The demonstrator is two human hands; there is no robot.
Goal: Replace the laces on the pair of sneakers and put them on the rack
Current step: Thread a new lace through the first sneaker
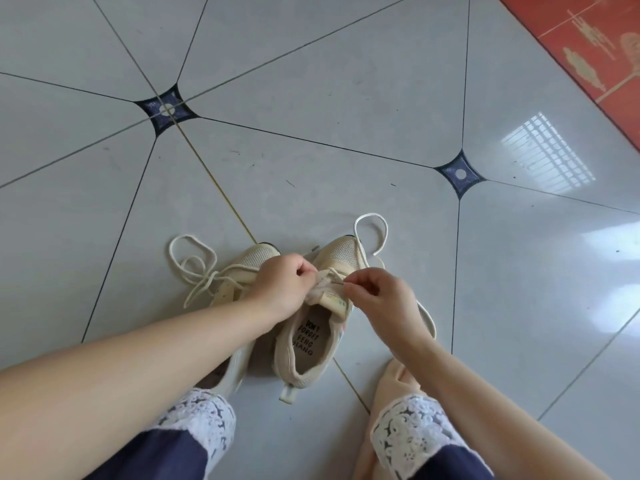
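Two beige sneakers stand side by side on the tiled floor, toes pointing away from me. The right sneaker (311, 337) shows black lettering on its insole. My left hand (284, 289) grips its tongue and upper at the eyelets. My right hand (377, 296) pinches the cream lace (372, 233) close to the eyelets; that lace loops past the toe and trails to the right. The left sneaker (256, 254) is mostly hidden under my left forearm, and its loose cream lace (192, 261) lies in loops to its left.
Grey glossy floor tiles (346, 116) with dark corner insets spread all around. A red patterned floor strip (595, 46) runs along the top right. My legs in dark trousers with white lace cuffs (204, 417) and a beige slipper (398, 379) sit near the bottom edge.
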